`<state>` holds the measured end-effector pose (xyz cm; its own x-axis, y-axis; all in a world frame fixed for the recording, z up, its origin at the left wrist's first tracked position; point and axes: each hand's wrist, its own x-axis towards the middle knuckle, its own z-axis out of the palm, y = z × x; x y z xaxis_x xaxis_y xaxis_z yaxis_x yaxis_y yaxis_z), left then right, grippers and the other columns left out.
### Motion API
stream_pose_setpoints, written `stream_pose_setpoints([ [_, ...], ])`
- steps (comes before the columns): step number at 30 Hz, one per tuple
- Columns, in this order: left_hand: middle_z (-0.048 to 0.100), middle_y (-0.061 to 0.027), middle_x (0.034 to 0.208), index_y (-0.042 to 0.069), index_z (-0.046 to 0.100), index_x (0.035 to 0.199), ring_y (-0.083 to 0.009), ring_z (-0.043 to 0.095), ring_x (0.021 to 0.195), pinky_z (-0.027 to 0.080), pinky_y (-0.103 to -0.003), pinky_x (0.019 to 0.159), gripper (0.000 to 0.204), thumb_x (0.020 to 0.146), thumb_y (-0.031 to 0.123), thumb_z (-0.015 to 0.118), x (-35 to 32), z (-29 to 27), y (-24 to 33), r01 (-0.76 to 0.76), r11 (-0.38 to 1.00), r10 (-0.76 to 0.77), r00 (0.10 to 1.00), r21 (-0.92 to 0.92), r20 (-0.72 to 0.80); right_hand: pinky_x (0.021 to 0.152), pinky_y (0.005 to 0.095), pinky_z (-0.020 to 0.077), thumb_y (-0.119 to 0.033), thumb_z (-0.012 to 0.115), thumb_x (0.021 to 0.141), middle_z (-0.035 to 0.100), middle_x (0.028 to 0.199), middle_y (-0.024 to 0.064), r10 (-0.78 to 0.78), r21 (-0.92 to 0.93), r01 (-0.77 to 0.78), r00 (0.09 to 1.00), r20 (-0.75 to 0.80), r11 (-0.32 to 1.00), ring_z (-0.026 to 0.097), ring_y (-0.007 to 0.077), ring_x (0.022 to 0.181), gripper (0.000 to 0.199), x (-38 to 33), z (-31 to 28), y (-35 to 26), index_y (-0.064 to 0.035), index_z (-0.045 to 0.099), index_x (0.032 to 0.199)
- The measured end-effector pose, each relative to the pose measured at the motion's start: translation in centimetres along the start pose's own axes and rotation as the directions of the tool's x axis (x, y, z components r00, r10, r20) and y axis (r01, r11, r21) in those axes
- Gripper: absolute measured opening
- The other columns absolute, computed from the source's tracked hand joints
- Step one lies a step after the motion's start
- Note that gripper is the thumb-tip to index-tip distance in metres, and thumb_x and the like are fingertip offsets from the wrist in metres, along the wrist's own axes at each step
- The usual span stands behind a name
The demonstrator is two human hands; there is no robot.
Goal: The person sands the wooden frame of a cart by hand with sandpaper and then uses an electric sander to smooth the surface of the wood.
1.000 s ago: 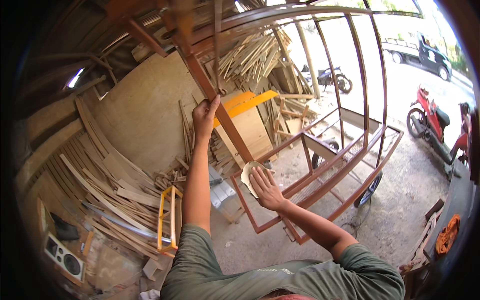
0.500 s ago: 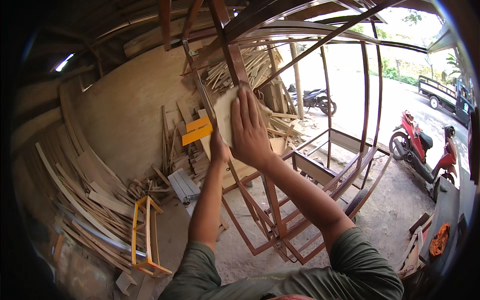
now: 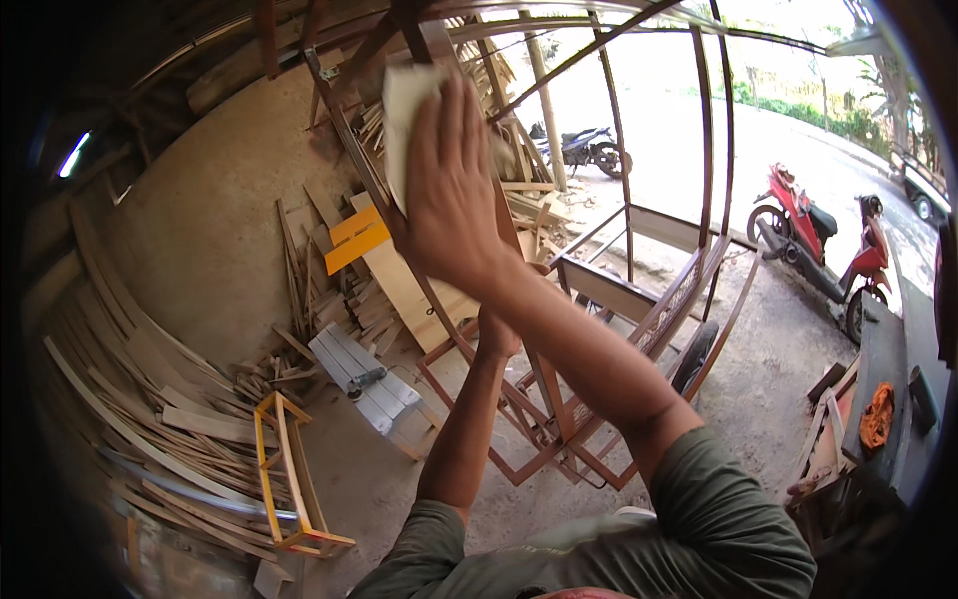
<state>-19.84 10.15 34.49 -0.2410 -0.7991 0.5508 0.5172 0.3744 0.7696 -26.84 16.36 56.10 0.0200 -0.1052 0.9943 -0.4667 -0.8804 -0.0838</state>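
Note:
My right hand (image 3: 449, 190) is raised, its fingers stretched along a pale, uneven-edged sheet (image 3: 398, 120) that I cannot tell as cloth or paper. It holds the sheet flat against an upright of a brown frame (image 3: 544, 384); the thumb is hidden. Lower down, my left hand (image 3: 499, 332) is beside the same upright, mostly covered by my right forearm. Its fingers are hidden, so its grip cannot be made out. The tall frame has thin posts, mesh panels and a wheel (image 3: 696, 356).
Left of me are long wood strips (image 3: 150, 399) and a yellow wooden frame (image 3: 271, 469). A power tool (image 3: 366, 379) sits on a low grey bench (image 3: 339, 349). An orange-yellow board (image 3: 356, 240) leans behind. To the right are a red motorbike (image 3: 818, 235) and an orange rag (image 3: 877, 416).
My right hand has slid upward and left with the pale sheet. My left hand has left the sheet and dropped lower, behind the right forearm. The whole view has shifted slightly.

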Motion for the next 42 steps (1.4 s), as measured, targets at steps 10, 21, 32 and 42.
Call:
stream_pose_setpoints([
  [10, 0.036, -0.0315, 0.158, -0.008, 0.020, 0.156, -0.0342, 0.041, 0.147, 0.038, -0.048, 0.121, 0.067, 0.111, 0.041, 0.029, 0.6, -1.1, 1.0, -0.059, 0.967, 0.064, 0.998, -0.249, 0.012, 0.127, 0.0591, 0.0024, -0.015, 0.057, 0.080, 0.005, 0.160, 0.0453, 0.074, 0.055, -0.077, 0.996, 0.055, 0.996, -0.001, 0.0564, 0.153, 0.094, -2.9, 0.0, -0.8, 0.0234, 0.010, 0.151],
  [21, 0.029, -0.0276, 0.164, 0.000, 0.016, 0.163, -0.0333, 0.024, 0.156, 0.013, -0.048, 0.128, 0.094, 0.102, 0.072, 0.018, 1.6, 1.3, 3.6, 0.078, 0.975, -0.069, 0.996, -0.209, 0.049, 0.126, 0.0584, 0.0081, -0.005, 0.058, 0.080, 0.010, 0.161, 0.0442, 0.275, 0.052, -0.286, 0.950, 0.149, 0.957, 0.010, 0.0566, 0.153, 0.087, -29.2, 0.2, 2.9, 0.0193, 0.017, 0.153],
  [32, 0.063, -0.0258, 0.135, -0.006, 0.054, 0.138, -0.0292, 0.065, 0.123, 0.053, -0.037, 0.102, 0.045, 0.107, 0.027, 0.052, 7.0, 11.6, 21.5, -0.165, 0.246, 0.044, 0.986, 0.955, 0.159, 0.127, 0.0554, 0.0007, -0.006, 0.055, 0.078, 0.003, 0.168, 0.0329, 0.379, 0.321, -0.370, 0.925, 0.038, 0.872, -0.002, 0.0450, 0.158, 0.094, -17.0, 0.1, 1.7, 0.0076, 0.011, 0.161],
  [42, 0.075, -0.0212, 0.103, -0.005, 0.068, 0.109, -0.0248, 0.076, 0.094, 0.060, -0.028, 0.083, 0.036, 0.094, 0.027, 0.076, 8.3, 8.4, 14.9, 0.111, 0.350, 0.067, 0.987, 0.930, -0.143, 0.126, 0.0604, 0.0040, -0.014, 0.059, 0.082, 0.006, 0.168, 0.0323, 0.406, 0.197, -0.410, 0.912, 0.065, 0.891, 0.002, 0.0468, 0.158, 0.089, -29.1, 2.3, 5.1, 0.0017, 0.021, 0.161],
])
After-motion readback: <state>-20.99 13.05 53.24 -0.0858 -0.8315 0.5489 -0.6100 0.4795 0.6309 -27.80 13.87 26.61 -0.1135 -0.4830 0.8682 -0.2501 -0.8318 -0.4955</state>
